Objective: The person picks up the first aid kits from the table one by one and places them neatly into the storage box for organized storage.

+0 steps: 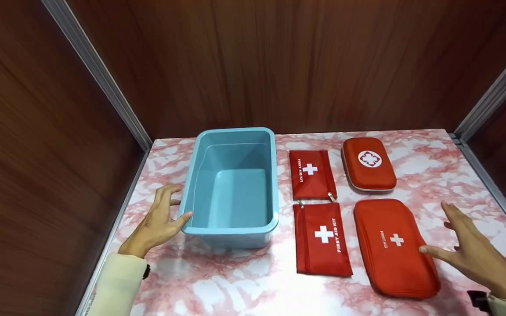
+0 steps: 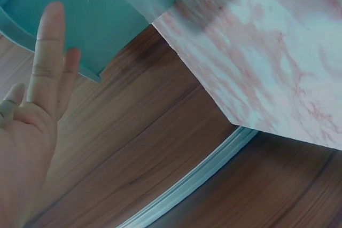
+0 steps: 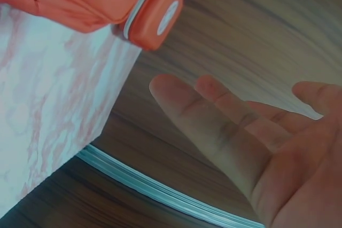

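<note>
A light blue plastic bin (image 1: 231, 230) stands on the left of the marbled table, with nothing inside. My left hand (image 1: 158, 221) is at its near left corner, thumb tip overlapping the rim and the other fingers spread along the outer side. Those fingers look straight beside the bin wall (image 2: 115, 20) in the left wrist view. On the right, my right hand (image 1: 472, 250) hovers with fingers extended and holds nothing. Its thumb tip reaches the right edge of a large red first aid bag (image 1: 393, 263) lying flat.
Two flat red zippered first aid pouches (image 1: 321, 259) lie in a column right of the bin. A red hard first aid case (image 1: 369, 175) sits at the back right. Brown wood-grain panels (image 1: 301, 66) with metal strips enclose the pink-and-white tabletop (image 1: 235, 289).
</note>
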`<state>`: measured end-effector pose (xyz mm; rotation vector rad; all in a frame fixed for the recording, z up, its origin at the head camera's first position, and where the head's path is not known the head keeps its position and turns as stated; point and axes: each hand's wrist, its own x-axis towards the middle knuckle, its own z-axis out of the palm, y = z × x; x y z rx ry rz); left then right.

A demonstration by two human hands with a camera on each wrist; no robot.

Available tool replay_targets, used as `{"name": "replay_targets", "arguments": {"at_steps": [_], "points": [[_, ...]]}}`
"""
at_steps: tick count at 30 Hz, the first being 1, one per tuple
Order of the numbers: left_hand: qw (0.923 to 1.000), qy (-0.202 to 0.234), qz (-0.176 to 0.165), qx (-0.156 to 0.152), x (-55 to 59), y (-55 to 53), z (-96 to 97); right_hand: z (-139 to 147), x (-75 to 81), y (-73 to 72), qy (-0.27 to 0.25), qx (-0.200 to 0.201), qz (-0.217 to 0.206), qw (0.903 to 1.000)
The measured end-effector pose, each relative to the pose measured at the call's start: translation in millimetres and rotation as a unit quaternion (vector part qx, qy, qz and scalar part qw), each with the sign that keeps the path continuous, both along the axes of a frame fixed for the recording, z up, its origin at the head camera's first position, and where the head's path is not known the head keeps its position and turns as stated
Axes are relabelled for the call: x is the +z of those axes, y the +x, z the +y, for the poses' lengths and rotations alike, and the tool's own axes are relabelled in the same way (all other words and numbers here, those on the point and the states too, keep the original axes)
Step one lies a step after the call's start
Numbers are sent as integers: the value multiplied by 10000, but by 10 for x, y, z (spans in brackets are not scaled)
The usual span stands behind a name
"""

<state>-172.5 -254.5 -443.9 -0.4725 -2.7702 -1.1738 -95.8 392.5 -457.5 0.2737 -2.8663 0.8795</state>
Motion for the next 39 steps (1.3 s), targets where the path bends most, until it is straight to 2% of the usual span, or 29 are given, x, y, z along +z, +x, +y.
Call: {"name": "replay_targets", "arguments": {"at_steps": [11,16,24,30,39], "points": [[9985,519,152,43,-78,-43,10,-25,-72,6,-224,62,-97,9997],[9978,639,75,137,-98,-53,7,-12,-113,-1,-240,66,-134,9996],[9974,685,58,220,-135,-55,16,7,-187,-1,-186,67,14,9998],[9958,874,59,273,-165,-65,21,13,-245,6,-254,103,152,9995],[9924,1072,563,212,-217,-108,25,31,-302,0,-86,-7,109,9999]]}}
